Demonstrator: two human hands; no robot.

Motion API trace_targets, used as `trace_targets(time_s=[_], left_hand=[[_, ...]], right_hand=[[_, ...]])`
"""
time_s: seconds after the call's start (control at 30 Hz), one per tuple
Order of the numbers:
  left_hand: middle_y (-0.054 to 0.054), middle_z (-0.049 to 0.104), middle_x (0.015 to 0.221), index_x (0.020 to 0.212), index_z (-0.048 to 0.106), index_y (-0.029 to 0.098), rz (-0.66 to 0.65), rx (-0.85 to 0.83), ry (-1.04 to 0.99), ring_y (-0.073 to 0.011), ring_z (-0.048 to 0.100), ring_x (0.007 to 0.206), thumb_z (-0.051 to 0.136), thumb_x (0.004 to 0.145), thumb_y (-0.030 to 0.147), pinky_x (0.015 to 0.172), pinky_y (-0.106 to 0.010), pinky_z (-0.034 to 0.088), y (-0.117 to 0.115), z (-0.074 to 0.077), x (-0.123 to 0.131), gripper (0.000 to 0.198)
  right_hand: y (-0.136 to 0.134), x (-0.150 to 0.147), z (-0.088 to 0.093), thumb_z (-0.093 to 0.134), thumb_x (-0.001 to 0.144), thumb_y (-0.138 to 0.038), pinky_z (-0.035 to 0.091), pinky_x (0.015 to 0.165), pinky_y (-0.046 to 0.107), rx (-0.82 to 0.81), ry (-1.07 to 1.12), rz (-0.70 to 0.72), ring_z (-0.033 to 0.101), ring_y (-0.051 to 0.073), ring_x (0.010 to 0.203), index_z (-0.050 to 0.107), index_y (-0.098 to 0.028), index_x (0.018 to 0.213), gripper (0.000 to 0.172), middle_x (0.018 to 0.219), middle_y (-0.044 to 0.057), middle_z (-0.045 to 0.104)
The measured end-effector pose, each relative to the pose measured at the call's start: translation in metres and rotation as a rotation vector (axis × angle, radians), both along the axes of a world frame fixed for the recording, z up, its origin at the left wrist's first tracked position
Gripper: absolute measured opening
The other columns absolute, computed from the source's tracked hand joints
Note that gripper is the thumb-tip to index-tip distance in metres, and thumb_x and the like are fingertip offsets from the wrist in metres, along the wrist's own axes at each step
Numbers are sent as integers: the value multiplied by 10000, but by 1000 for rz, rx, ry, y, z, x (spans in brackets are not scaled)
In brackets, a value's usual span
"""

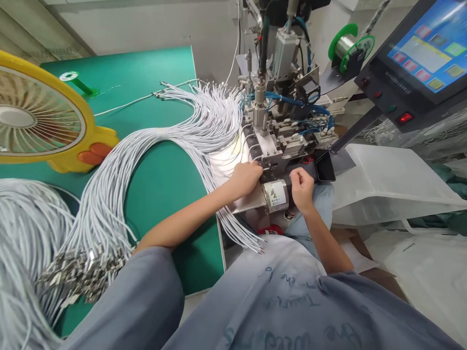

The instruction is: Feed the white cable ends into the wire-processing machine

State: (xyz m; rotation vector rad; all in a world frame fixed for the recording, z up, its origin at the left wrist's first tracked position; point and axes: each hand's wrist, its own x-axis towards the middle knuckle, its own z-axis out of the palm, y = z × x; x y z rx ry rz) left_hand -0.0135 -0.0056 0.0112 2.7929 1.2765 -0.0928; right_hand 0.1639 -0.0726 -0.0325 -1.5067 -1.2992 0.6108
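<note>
My left hand (pixel 247 179) is closed in a pinch at the front edge of the machine (pixel 279 131). A short white cable end (pixel 266 168) sticks out from its fingertips toward the machine's small metal fixture. My right hand (pixel 302 188) is closed, fingers curled in, just right of a clear cylinder with a white label (pixel 276 193); whatever it holds, if anything, is hidden. A large bundle of white cables (pixel 146 138) curves across the green table mat (pixel 156 180) to the machine. Loose stripped ends hang over the table edge near my lap.
A yellow fan (pixel 82 146) stands at the left, near a pile of metal connectors (pixel 87 272) on cable ends. A touch screen (pixel 430 51) and a green wire spool (pixel 346 46) are at the upper right. Below them is a white plastic bin (pixel 390 170).
</note>
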Motion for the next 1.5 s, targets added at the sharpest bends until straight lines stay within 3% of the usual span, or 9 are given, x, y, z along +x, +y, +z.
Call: trace_targets(time_s=[0.13, 0.23, 0.33, 0.57, 0.8, 1.03, 1.13, 1.3, 1.5], left_hand=[[-139, 607, 834, 840, 628, 101, 85, 2, -21, -244, 618, 752, 402, 812, 78, 603, -314, 376, 6, -6, -2, 229], [-141, 616, 819, 828, 632, 92, 99, -12, -1, -239, 616, 750, 398, 818, 91, 601, -307, 372, 9, -7, -2, 234], [-148, 626, 824, 809, 637, 87, 93, 6, 0, -236, 616, 750, 395, 830, 105, 592, -303, 368, 11, -7, 0, 244], [-139, 625, 767, 749, 648, 81, 103, 24, -33, -239, 618, 725, 404, 830, 97, 568, -300, 357, 1, 1, 8, 257], [-74, 624, 914, 952, 646, 150, -315, -234, -466, -158, 612, 823, 384, 938, 312, 682, -254, 423, -44, 15, 23, 308], [-61, 639, 893, 1031, 625, 114, -187, -403, -793, -104, 592, 733, 493, 892, 234, 685, -216, 448, -31, -1, 22, 226], [-48, 627, 822, 911, 665, 135, -171, -368, -895, -97, 572, 724, 462, 889, 170, 669, -210, 443, -27, -5, 23, 207], [-38, 570, 746, 897, 687, 146, -183, -321, -999, -111, 522, 690, 520, 878, 367, 615, -229, 426, -27, -1, 22, 278], [-24, 547, 679, 894, 682, 148, -277, -264, -1043, -103, 513, 647, 458, 915, 375, 591, -217, 406, -25, 4, 20, 320]], right_hand=[[-46, -40, 2, 460, 854, -392, 345, 573, 264, -231, -15, 413, 456, 130, 548, 540, -195, 599, 332, 550, -1, 510], [-60, -71, -18, 503, 819, -466, 369, 571, 251, -478, 151, 760, 492, 128, 578, 625, -180, 714, 328, 638, 8, 592], [-61, -91, -42, 539, 762, -523, 351, 531, 236, -603, 383, 904, 440, 104, 535, 605, -162, 660, 380, 586, -12, 545], [-69, -96, -40, 608, 729, -406, 385, 553, 255, -550, 282, 678, 486, 128, 572, 643, -162, 697, 249, 619, 6, 596], [-60, -45, -3, 536, 805, -315, 450, 702, 326, -320, 31, 527, 598, 225, 797, 677, -197, 809, 184, 812, 56, 687], [-25, 25, 24, 721, 620, -319, 475, 607, 302, -167, 235, 164, 566, 159, 611, 642, -190, 664, 157, 658, 20, 642], [-21, 22, 26, 710, 639, -345, 498, 618, 309, -68, 379, 97, 576, 151, 624, 632, -198, 702, 178, 710, 34, 653], [-27, 2, 24, 573, 772, -400, 519, 632, 319, -18, 582, 70, 607, 161, 694, 629, -201, 860, 225, 781, 54, 643], [-25, -4, 26, 657, 734, -378, 500, 602, 297, 85, 466, 138, 572, 132, 635, 670, -204, 780, 180, 777, 30, 628]])
